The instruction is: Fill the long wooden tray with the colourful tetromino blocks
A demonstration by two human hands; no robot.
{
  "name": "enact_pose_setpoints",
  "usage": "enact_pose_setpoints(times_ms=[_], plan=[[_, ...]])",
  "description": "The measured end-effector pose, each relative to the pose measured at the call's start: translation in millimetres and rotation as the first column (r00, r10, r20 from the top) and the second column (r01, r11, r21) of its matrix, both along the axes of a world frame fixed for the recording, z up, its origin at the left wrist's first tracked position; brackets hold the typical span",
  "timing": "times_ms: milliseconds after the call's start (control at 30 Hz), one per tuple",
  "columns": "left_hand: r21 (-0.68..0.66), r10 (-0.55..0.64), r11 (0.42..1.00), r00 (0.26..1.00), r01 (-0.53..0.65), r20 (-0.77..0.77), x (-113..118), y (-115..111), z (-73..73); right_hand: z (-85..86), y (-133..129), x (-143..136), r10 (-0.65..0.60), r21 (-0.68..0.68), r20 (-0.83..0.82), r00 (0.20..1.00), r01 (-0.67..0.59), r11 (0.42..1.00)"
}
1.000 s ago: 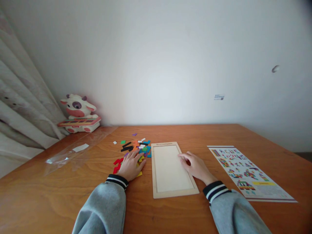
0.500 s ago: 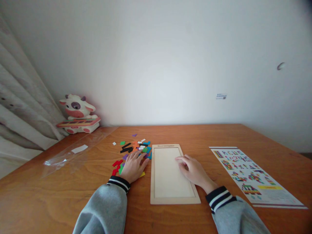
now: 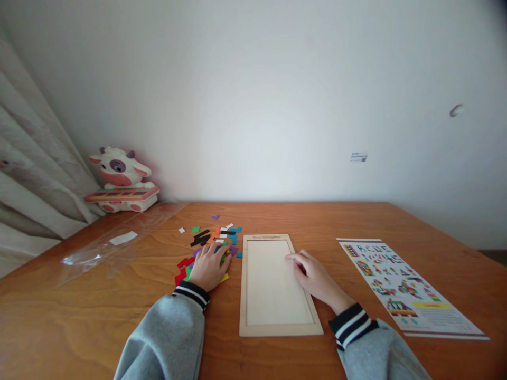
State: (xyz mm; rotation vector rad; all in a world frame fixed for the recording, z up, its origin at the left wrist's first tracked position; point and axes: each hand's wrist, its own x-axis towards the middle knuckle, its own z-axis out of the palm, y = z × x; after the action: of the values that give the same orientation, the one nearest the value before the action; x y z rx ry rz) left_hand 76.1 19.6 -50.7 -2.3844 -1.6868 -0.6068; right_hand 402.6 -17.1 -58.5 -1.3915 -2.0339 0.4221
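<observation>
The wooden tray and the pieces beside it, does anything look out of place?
No damage shows; the colored pieces left of the wooden tray look untidy, jumbled together, with one purple piece lying apart beyond them.

Tray [image 3: 276, 285] between pieces [image 3: 201, 239] and sheet [image 3: 407, 287]

Grey sleeves [image 3: 168, 332] end in black cuffs [image 3: 352, 326] (white-striped).

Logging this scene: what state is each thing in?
Pale rectangular wooden tray: flat, recess up
Multicoloured flat angular pieces: loose, scattered
Left hand: over pieces, spread
Right hand: over tray's rim, partly curled
White printed paper sheet: flat, unfolded
Clear plastic film: spread out
White and pink cow keyboard toy: upright
Pale fabric curtain: in folds
</observation>
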Motion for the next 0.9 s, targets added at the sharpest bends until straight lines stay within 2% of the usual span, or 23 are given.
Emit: enact_pose_setpoints(times_ms=[67,167,233,433,500,633,900], plan=[[0.010,-0.054,0.998,0.999,0.054,0.008,-1.5,0.4,-0.9,-2.0,0.0,2.4,-0.006,0.006,-0.017,1.000,0.006,1.000],[-0.005,-0.220,0.975,0.975,0.220,0.029,-1.9,1.0,-3.6,-3.6,0.2,3.7,-0.016,0.008,-0.033,0.999,0.016,1.000],[-0.011,-0.253,0.967,0.966,0.254,0.045,-2.3,1.2,-5.4,-3.5,0.2,4.8,-0.008,0.002,-0.042,0.999,0.008,1.000],[0.042,-0.086,0.995,0.996,0.085,0.015,-6.5,0.7,-3.4,-2.6,-0.2,9.5,0.013,-0.005,-0.064,0.998,-0.013,1.000],[0.054,-0.096,0.994,0.995,0.097,-0.008,-7.0,0.4,-2.1,-2.7,-0.4,9.2,-0.007,0.009,-0.063,0.998,0.008,1.000],[0.044,-0.244,0.968,0.969,0.246,-0.035,-5.7,0.2,-2.7,-1.9,-0.5,7.7,-0.020,0.007,-0.070,0.997,0.021,1.000],[0.025,-0.087,0.996,0.995,0.086,0.039,-5.2,-1.4,-1.8,2.3,-3.0,6.9,-0.012,0.009,-0.079,0.997,0.013,1.000]])
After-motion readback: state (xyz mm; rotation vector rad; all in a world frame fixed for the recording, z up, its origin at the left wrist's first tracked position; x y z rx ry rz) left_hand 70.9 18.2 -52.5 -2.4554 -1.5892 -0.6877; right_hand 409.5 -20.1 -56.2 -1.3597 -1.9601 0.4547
